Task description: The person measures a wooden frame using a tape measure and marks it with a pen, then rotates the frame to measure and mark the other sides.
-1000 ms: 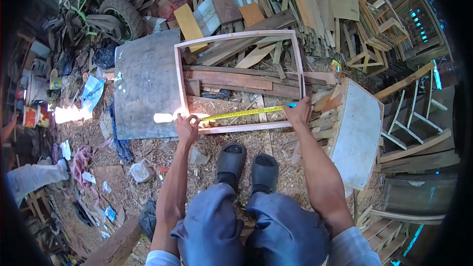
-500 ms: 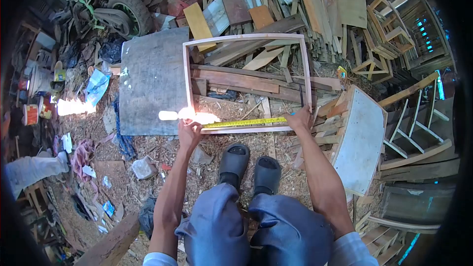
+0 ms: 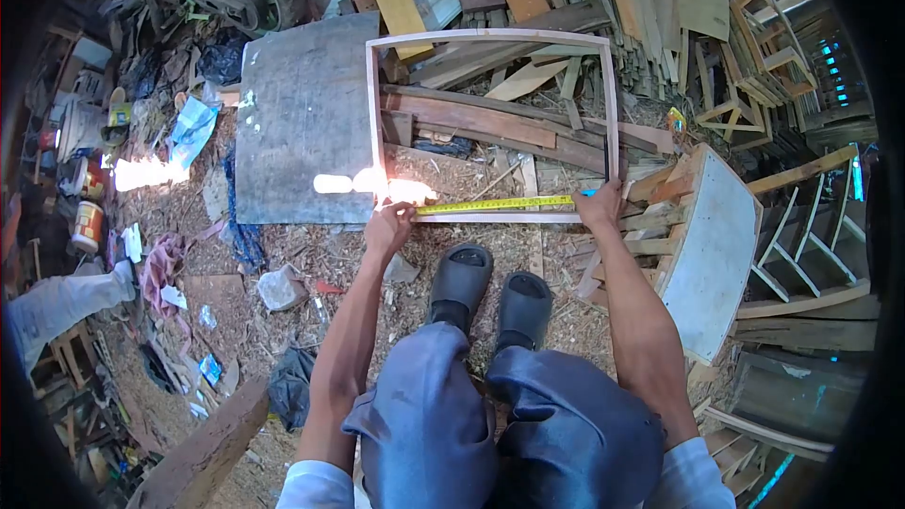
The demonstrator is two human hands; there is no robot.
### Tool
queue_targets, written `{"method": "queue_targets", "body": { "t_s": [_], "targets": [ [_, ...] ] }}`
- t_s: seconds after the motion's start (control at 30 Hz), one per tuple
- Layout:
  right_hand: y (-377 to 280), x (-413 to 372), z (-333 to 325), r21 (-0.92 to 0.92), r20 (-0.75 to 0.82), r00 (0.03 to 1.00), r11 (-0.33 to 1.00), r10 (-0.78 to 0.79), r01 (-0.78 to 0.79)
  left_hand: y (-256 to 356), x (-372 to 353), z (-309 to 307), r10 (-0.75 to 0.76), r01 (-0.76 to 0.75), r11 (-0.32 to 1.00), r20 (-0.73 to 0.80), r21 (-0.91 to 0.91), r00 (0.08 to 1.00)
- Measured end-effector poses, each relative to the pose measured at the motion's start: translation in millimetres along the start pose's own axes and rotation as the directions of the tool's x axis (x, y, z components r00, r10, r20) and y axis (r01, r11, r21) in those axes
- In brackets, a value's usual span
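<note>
A slim rectangular wooden frame (image 3: 490, 36) stands in front of me, its near rail running between my hands. Along that rail stretches the yellow blade of a tape measure (image 3: 500, 205). My left hand (image 3: 388, 228) is closed at the near left corner, pinching the blade's left end; bright sunlight washes out part of it. At the near right corner, my right hand (image 3: 600, 207) is closed around the blade's other end, where a bit of blue shows by the fingers. A thin dark stick (image 3: 606, 158) rises beside this hand, along the right rail.
A dark flat board (image 3: 302, 132) lies left of the frame. Stacked planks (image 3: 471, 118) fill the ground behind it. To the right leans a pale panel (image 3: 712, 254). A person's leg (image 3: 71, 311) shows at far left, and a thick timber (image 3: 203, 448) lies lower left.
The whole view has shifted, so the frame, hands and surroundings appear higher and slightly to the right. Both hands keep their places at the frame's near corners, with the tape still stretched between them.
</note>
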State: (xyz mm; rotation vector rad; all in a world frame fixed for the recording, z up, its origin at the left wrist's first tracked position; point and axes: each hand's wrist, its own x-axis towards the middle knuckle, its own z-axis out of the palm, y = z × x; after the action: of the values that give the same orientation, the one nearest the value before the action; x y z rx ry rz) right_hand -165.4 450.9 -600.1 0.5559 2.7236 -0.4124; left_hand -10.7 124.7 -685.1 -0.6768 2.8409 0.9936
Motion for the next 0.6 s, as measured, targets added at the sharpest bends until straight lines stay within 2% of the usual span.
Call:
{"method": "queue_targets", "body": {
  "t_s": [0.07,0.2,0.27,0.3,0.33,0.4,0.43,0.47,0.53,0.6],
  "targets": [
    [4.9,2.8,9.6,-0.038,-0.067,0.997,0.999,-0.035,0.032,-2.5,5.0,-6.6,-0.003,0.003,1.0,0.035,0.017,0.999],
    [10.4,4.2,14.0,-0.056,-0.074,0.997,0.998,-0.004,0.0,-18.8,9.9,-14.4,0.001,-0.001,1.0,0.013,0.024,1.0],
    [24.2,17.5,21.7,-0.029,-0.081,0.997,1.0,-0.005,0.003,-20.7,12.1,-24.5,-0.122,0.136,0.985,0.128,-0.106,0.984],
    [24.0,15.4,20.9,-0.029,-0.094,0.995,0.999,-0.016,0.013,-19.8,13.7,-27.9,-0.226,0.273,0.936,0.216,-0.223,0.95],
    [23.2,13.9,19.7,-0.032,-0.095,0.995,0.999,-0.013,0.01,-23.2,15.5,-27.3,-0.224,0.273,0.935,0.22,-0.225,0.949],
    [21.2,11.0,15.2,-0.03,-0.055,0.998,0.999,0.021,-0.022,-23.0,16.1,-29.8,-0.081,0.162,0.915,0.226,-0.371,0.971],
    [23.7,14.5,15.1,-0.032,-0.055,0.998,0.999,0.022,-0.024,-16.2,12.7,-35.3,0.011,0.045,0.947,0.173,-0.319,0.985],
    [28.3,19.6,16.1,-0.028,-0.054,0.998,1.0,0.013,-0.015,-18.3,13.2,-34.2,0.008,0.049,0.947,0.175,-0.319,0.985],
    [27.4,20.5,16.9,-0.026,-0.052,0.999,1.0,0.001,-0.003,-24.0,18.2,-29.4,0.176,-0.17,0.984,0.132,-0.056,0.976],
    [27.2,21.0,16.2,-0.018,-0.053,0.999,1.0,0.013,-0.013,-27.2,18.8,-26.0,0.175,-0.174,0.985,0.133,-0.023,0.975]
  ]
}}
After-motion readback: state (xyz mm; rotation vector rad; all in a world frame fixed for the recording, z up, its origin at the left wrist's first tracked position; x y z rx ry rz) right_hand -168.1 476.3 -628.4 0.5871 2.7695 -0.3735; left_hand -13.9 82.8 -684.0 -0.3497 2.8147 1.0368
